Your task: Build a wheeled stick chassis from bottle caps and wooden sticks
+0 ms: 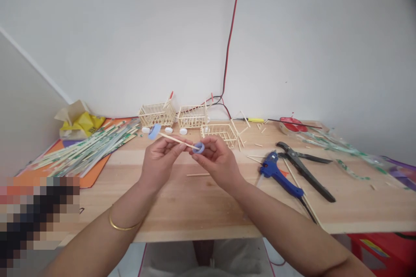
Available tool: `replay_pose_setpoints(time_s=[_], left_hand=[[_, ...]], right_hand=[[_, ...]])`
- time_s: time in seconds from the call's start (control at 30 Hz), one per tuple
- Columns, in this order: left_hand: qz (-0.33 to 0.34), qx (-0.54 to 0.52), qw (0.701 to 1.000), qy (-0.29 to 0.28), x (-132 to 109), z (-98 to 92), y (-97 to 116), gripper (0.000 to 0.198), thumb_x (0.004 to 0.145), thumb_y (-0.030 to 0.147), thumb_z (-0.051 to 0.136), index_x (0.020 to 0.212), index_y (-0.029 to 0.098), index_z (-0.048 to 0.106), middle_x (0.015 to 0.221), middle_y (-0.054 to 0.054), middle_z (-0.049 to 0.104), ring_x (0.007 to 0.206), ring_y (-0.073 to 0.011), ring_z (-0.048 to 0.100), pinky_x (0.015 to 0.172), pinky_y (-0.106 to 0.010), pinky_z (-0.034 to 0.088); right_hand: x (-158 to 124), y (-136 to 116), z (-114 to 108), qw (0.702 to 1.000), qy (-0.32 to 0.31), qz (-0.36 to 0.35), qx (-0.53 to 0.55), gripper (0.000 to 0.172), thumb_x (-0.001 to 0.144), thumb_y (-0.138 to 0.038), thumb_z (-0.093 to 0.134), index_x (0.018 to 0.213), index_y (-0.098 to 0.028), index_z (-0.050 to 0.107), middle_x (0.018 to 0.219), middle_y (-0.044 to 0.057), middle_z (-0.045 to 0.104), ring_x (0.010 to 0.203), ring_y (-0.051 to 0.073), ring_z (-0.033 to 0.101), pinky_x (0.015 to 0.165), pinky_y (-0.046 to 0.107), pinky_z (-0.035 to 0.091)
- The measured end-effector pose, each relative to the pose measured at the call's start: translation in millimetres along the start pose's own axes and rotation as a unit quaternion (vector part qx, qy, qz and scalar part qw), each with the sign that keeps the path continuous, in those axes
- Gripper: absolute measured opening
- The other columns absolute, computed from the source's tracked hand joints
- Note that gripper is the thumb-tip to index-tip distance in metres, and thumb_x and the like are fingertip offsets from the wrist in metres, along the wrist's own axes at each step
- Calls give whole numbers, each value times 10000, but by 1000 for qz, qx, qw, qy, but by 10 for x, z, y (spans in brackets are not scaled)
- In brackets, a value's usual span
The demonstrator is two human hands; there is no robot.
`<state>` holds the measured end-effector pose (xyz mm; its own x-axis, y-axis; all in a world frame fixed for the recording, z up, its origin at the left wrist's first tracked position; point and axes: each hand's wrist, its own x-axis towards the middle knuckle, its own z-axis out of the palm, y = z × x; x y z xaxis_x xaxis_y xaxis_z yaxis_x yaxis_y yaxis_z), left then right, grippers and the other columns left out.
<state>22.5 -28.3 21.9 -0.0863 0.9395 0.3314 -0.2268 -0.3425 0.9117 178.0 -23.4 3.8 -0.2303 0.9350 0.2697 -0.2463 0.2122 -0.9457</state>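
Note:
Above the table's middle, my left hand [160, 158] pinches a thin wooden stick [173, 138] between thumb and fingers. A light blue bottle cap [154, 131] sits on the stick's far left end. At its right end is a second blue cap [198, 148], open side toward me, gripped by the thumb and fingers of my right hand [218, 160]. Just behind my hands stand small stick-built carts; the left cart [157, 114] and the middle cart [192, 117] have white cap wheels. A third stick frame [219, 134] is partly hidden by my right hand.
A blue glue gun [280, 175] and black-handled pliers [305, 171] lie to the right. Many wrapped sticks [94, 149] cover an orange sheet [97, 173] at left, by a yellow packet [82, 124]. A red dish [293, 124] and plastic wrappers [349, 151] are at back right.

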Motion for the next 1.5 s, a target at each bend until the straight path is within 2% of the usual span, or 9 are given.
replay_pose_setpoints(time_s=[0.13, 0.3, 1.13, 1.5], left_hand=[[28, 39, 999, -7, -34, 14, 58, 98, 726, 227, 725, 799, 163, 712, 809, -56, 721, 721, -169, 658, 727, -288, 512], [47, 70, 996, -16, -52, 15, 105, 74, 757, 208, 695, 818, 170, 712, 817, -47, 720, 722, -161, 657, 731, -281, 516], [-6, 59, 998, -25, -38, -2, 63, 79, 753, 226, 698, 779, 158, 666, 746, -41, 709, 729, -166, 663, 723, -278, 515], [-7, 52, 998, -24, -25, -2, 43, 97, 752, 246, 699, 774, 158, 663, 734, -40, 711, 711, -161, 661, 716, -274, 511]], right_hand=[[-2, 45, -22, 999, -28, -20, 15, 321, 727, -239, 727, 968, -232, 515, 931, 14, 684, 924, 169, 671, 897, 379, 518], [10, 55, -47, 999, -39, -34, 8, 303, 723, -229, 736, 966, -228, 554, 925, 14, 698, 909, 164, 675, 890, 381, 524], [33, 21, -64, 998, -58, -8, 19, 257, 716, -261, 750, 929, -226, 611, 930, 17, 730, 889, 167, 690, 870, 384, 548], [36, 39, -64, 998, -59, -5, 21, 258, 713, -256, 750, 924, -231, 604, 932, 14, 728, 901, 169, 685, 874, 383, 542]])
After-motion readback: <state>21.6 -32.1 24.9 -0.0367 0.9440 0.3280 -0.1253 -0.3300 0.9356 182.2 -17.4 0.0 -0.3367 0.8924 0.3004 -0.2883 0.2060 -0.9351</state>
